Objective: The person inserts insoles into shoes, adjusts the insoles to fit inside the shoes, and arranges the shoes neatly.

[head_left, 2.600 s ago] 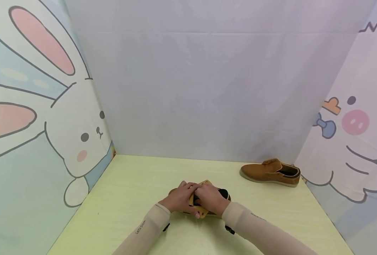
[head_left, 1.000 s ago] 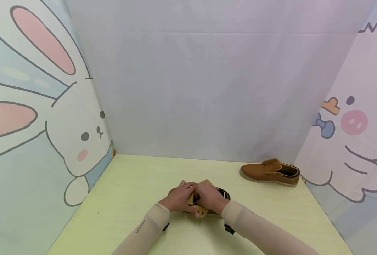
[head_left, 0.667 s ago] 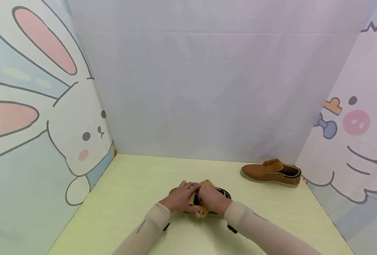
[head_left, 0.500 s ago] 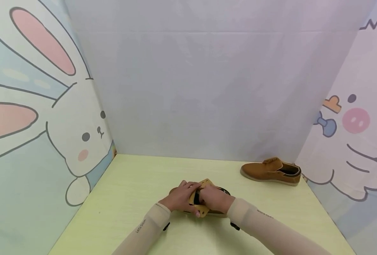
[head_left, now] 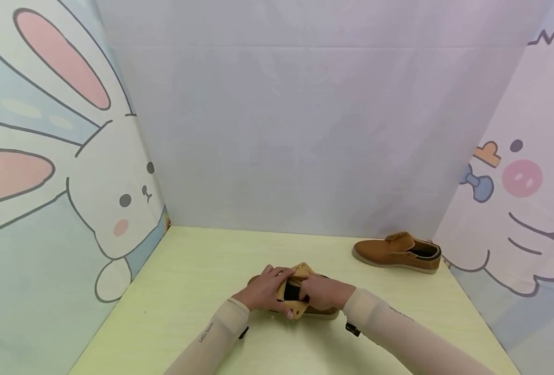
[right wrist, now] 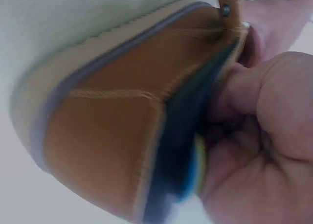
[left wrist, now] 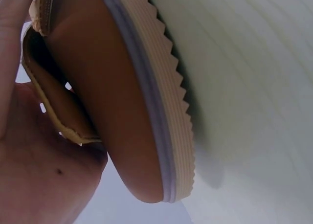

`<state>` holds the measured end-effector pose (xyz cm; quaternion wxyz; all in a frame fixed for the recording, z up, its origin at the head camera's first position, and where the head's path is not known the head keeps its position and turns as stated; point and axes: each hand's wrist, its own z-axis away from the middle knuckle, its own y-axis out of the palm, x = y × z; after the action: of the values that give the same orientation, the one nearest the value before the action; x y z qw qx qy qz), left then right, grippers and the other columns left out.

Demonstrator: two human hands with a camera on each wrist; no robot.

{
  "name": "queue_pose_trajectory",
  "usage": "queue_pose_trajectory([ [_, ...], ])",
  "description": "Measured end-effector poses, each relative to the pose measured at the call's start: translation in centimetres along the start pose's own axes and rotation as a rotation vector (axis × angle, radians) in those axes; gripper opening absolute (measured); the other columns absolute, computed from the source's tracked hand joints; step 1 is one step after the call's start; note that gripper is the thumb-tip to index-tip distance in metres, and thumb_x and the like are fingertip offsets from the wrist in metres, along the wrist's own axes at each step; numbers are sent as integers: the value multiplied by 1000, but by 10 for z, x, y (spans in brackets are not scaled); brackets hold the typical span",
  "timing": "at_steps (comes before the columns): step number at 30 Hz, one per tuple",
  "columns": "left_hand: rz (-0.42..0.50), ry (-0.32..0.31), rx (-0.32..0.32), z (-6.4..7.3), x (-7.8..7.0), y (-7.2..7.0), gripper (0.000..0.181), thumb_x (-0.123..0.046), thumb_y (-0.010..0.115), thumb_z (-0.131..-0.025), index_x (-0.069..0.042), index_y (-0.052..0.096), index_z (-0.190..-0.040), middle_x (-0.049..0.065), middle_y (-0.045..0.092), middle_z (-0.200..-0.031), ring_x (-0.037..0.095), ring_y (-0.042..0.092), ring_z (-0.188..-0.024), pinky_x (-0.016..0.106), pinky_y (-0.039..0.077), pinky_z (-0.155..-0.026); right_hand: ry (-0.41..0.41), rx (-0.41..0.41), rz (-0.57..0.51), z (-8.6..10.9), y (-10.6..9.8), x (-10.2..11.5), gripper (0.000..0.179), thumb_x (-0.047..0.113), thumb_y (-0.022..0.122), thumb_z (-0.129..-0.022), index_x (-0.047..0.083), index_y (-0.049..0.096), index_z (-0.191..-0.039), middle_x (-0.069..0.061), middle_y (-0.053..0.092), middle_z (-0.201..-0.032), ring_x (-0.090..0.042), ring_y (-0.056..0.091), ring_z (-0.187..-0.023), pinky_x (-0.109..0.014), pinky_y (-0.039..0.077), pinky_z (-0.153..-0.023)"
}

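Note:
A brown lace-up shoe (head_left: 321,314) without laces stands sole down at the near middle of the table, toe to the left. My left hand (head_left: 263,293) grips it over the front, fingers and thumb spread round the spread-out tan eyelet flaps (head_left: 301,269). The left wrist view shows its brown side (left wrist: 107,97) and ridged sole. My right hand (head_left: 325,292) reaches into the opening, its fingers curled and partly hidden inside. Below that palm, the right wrist view shows a thin blue and yellow edge (right wrist: 193,170), seemingly an insole, beside the dark lining (right wrist: 176,121).
A second brown shoe (head_left: 395,252) stands at the back right of the pale yellow table (head_left: 202,255), toe to the left. A grey back wall (head_left: 281,130) and cartoon-printed side walls enclose the table.
My right hand has moved right along the opening toward the heel, baring more of the dark inside. The insole's heel end, visible earlier, is now covered. My left hand keeps its grip.

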<state>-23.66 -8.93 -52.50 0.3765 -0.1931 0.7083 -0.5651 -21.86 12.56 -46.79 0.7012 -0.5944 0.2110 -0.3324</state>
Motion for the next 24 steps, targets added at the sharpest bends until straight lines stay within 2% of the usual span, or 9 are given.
queue_pose_trajectory([
  [5, 9, -20, 6, -1, 0, 1, 115, -76, 77, -68, -23, 33, -160, -2, 41, -155, 15, 41, -116, 29, 48, -92, 79, 40, -51, 8, -6, 0, 24, -2, 67, -92, 17, 75, -78, 11, 56, -71, -8, 47, -68, -24, 46, -66],
  [11, 8, -19, 7, -2, -1, 1, 115, -76, 77, -68, -23, 34, -160, -2, 41, -155, 15, 41, -115, 29, 48, -91, 53, 40, -120, 13, -2, -9, 33, -12, 60, -88, 16, 72, -74, 10, 49, -66, -8, 38, -64, -25, 39, -62],
  [16, 0, -17, 8, -3, 0, 1, 115, -76, 77, -68, -23, 33, -160, -2, 42, -155, 15, 41, -116, 29, 48, -92, 51, 45, -74, 14, -3, -10, 34, -9, 61, -90, 17, 69, -70, 11, 47, -63, -7, 36, -61, -24, 37, -59],
  [21, -8, -23, 9, -3, 0, 1, 115, -77, 77, -67, -24, 33, -160, -2, 42, -155, 16, 41, -116, 30, 48, -90, 110, 35, 15, 16, -10, -5, 35, -3, 64, -93, 16, 62, -64, 7, 47, -60, -8, 36, -56, -25, 36, -53],
  [24, -13, -26, 11, -3, 0, 0, 115, -77, 77, -67, -24, 34, -159, -2, 41, -155, 16, 41, -115, 30, 48, -90, 140, 58, 39, 16, -12, -2, 34, -1, 64, -94, 17, 61, -65, 7, 48, -60, -8, 37, -56, -25, 38, -54],
])
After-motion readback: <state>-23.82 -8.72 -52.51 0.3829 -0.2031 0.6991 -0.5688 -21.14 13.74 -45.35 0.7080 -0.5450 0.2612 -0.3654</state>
